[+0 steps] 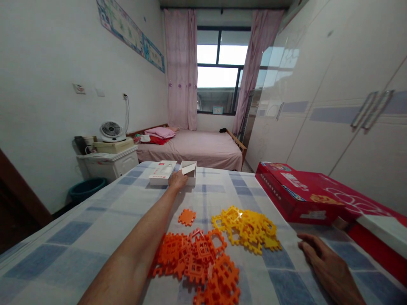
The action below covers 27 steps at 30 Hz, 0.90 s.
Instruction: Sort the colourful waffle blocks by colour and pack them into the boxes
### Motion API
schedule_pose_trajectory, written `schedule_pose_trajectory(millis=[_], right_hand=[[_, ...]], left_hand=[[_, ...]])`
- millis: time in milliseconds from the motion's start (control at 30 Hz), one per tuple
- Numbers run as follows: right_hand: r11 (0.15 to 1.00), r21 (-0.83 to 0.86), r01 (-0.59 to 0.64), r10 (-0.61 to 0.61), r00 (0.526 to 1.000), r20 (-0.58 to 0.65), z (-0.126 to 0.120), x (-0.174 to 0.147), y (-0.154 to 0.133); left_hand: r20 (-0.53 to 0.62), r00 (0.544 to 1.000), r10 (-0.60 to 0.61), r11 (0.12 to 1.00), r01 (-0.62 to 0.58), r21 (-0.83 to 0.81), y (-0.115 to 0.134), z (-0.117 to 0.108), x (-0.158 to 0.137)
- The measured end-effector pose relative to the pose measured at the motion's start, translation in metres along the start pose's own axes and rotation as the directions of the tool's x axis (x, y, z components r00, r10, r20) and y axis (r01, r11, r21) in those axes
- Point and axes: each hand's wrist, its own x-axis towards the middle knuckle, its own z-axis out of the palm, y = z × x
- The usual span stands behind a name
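My left hand (178, 180) reaches to the far side of the table, its fingers closed at the left wall of a small open white box (191, 181). A pale flap or insert stands tilted inside that box. Just left of the hand lies a white box lid (163, 171) with red print. My right hand (327, 264) rests on the cloth at the right, fingers loosely bent and holding nothing. Between my arms are a pile of orange interlocking plastic pieces (200, 258), a single orange piece (187, 217) and a pile of yellow pieces (248, 228).
A large red box (299, 190) stands along the table's right edge, with a red and white box part (381, 237) beside it. A blue and white checked cloth (73, 233) covers the table. Beyond are a bed (203, 146), a small fan (112, 131) and a wardrobe (337, 84).
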Motion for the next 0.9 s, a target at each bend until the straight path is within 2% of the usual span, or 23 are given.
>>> schedule_pose_trajectory(millis=[100,300,467,667,800,900], right_hand=[[1.0,0.002,0.004,-0.004,1.0,0.01,0.001,0.001,0.001],[0.999,-0.027,0.026,-0.026,1.0,0.011,0.0,0.0,0.001],[0.995,-0.043,0.089,-0.089,0.996,0.003,0.003,-0.001,0.005],[0.994,-0.039,0.099,-0.098,0.995,0.034,0.002,-0.003,0.002],[0.995,-0.006,0.104,-0.104,0.995,0.006,-0.001,-0.007,-0.003],[0.994,0.042,0.105,-0.105,0.994,-0.017,-0.004,-0.009,-0.004]], left_hand=[[0.027,0.998,-0.065,0.998,0.065,-0.008,0.0,0.001,0.005],[0.005,0.987,-0.158,0.987,0.158,0.004,0.0,-0.006,0.006],[0.034,0.99,-0.138,0.99,0.137,0.037,-0.003,-0.016,-0.006],[0.111,0.991,-0.075,0.996,0.07,0.049,-0.004,-0.027,-0.024],[0.085,0.992,-0.093,0.995,0.09,0.043,0.001,-0.032,-0.031],[0.044,0.998,-0.053,0.999,0.052,0.013,0.008,-0.042,-0.04]])
